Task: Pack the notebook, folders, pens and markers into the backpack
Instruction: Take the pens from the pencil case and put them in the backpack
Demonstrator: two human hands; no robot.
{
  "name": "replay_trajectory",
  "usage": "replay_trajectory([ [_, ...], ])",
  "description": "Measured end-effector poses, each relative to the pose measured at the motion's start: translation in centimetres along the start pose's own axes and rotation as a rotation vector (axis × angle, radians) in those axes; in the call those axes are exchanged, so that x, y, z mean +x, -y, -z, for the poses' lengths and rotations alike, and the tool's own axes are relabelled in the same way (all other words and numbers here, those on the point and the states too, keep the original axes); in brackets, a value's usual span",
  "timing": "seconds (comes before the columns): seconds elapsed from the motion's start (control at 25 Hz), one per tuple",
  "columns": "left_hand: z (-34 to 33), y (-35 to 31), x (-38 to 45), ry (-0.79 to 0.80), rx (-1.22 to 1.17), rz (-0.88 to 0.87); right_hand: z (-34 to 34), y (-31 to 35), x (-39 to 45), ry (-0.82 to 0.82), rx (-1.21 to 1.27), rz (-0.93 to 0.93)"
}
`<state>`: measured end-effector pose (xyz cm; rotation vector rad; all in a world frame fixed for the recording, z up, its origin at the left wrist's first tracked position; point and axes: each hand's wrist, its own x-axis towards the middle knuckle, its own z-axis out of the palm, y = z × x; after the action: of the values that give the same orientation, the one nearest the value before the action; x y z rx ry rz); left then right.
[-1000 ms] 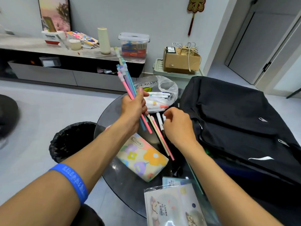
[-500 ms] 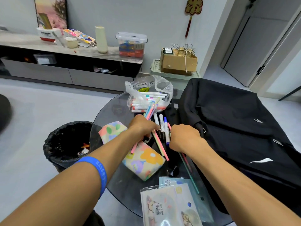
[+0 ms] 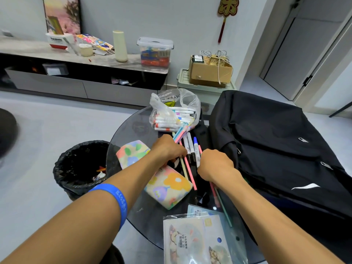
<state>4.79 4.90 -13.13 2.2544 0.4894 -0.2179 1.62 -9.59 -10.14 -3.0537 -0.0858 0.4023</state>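
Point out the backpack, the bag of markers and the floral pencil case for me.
black backpack [image 3: 276, 149], head view, on its upper front panel.
plastic bag of markers [image 3: 172, 116], head view, on the markers showing through the plastic.
floral pencil case [image 3: 169, 184], head view, on the orange flower.

One backpack [image 3: 276, 149] right of the right hand [image 3: 215, 165]. One floral pouch [image 3: 163, 180] under the left hand [image 3: 167, 149]. Two markers [image 3: 191, 147] between hands, several thin pens [image 3: 188, 168], exact count unclear. One plastic bag [image 3: 171, 109] of markers beyond.
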Motion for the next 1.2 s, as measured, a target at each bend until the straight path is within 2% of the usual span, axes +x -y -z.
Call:
replay_trajectory([
  [0.28, -0.9, -0.2, -0.1, -0.097, 0.157, -0.101, 2.1, 0.1, -0.5, -0.023, 0.147, 0.024],
  [0.52, -0.8, -0.1, 0.0, -0.094, 0.156, -0.114, 4.3, -1.2, -0.6, 0.159, 0.761, -0.021],
  [0.76, -1.0, -0.2, -0.3, -0.125, 0.145, -0.127, 5.1, -1.7, -0.9, 0.201, 0.931, -0.029],
  [0.84, -0.9, -0.2, -0.4, -0.123, 0.049, -0.108, 4.9, -1.6, -1.0, 0.199, 0.938, -0.021],
  [1.08, 1.2, -0.6, -1.0, -0.065, -0.485, -0.063, 4.5, -1.1, -1.4, 0.188, 0.969, 0.016],
  [1.2, 2.8, -1.4, -1.3, -0.093, -0.688, -0.067, 4.9, -1.2, -1.4, 0.178, 1.039, 0.071],
])
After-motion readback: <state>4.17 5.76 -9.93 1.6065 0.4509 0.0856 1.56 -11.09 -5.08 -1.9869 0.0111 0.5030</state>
